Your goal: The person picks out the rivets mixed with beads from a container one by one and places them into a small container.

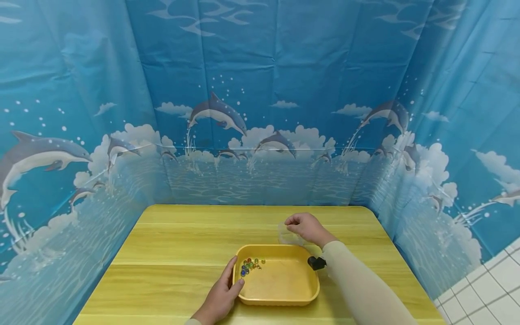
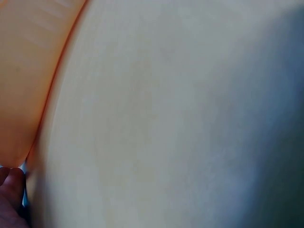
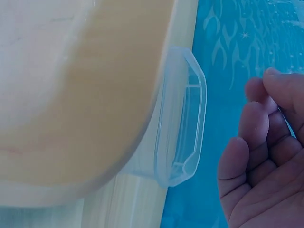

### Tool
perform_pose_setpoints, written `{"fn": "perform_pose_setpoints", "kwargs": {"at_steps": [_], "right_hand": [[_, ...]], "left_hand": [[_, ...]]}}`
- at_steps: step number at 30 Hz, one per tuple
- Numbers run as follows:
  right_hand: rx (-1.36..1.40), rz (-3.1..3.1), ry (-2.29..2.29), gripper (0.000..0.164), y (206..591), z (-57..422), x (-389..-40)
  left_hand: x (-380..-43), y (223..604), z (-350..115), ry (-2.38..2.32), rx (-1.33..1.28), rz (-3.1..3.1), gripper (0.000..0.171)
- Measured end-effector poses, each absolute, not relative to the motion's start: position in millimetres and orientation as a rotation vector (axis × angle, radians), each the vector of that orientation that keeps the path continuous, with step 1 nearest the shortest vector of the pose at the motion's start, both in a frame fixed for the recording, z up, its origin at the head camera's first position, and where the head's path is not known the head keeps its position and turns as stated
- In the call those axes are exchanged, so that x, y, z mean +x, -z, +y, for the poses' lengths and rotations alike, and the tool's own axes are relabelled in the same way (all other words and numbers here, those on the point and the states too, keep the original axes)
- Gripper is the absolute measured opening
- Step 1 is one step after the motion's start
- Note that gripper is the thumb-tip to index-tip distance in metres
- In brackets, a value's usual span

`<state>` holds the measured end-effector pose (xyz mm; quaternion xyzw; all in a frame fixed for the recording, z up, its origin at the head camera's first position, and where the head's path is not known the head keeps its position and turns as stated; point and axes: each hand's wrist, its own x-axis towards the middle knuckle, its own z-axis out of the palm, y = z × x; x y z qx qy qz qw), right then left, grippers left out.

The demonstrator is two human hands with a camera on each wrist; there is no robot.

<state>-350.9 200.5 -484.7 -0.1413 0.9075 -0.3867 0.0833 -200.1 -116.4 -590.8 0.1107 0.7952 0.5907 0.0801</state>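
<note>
A yellow plastic tray (image 1: 280,299) lies on the table, with several coloured glass marbles (image 1: 248,266) grouped at its left end. My left hand (image 1: 219,293) grips the tray's left side, thumb over the rim and fingers along the outer wall. Behind the tray stands a clear plastic container (image 1: 286,235), also visible past the tray edge in the right wrist view (image 3: 183,118). Over the container is my right hand (image 1: 307,228), its fingers bent and the thumb tip meeting the index finger. Whether anything small sits between those fingertips cannot be seen.
The yellow wood-grain table (image 1: 183,234) extends around the tray. A blue curtain (image 1: 252,180) printed with dolphins hangs behind it and on both sides. A black wrist device (image 1: 317,263) on the right arm overlaps the tray's right rim. White floor tiles (image 1: 487,289) show at lower right.
</note>
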Motion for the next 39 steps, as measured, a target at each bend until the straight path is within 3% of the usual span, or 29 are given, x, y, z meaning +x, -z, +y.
{"fn": "perform_pose_setpoints", "kwargs": {"at_steps": [39], "right_hand": [[-0.323,2.739,1.126,0.017,488.5,207.9,-355.9]], "left_hand": [[-200.4,591.3,-116.2,-1.739,0.296,2.395,0.072]]}}
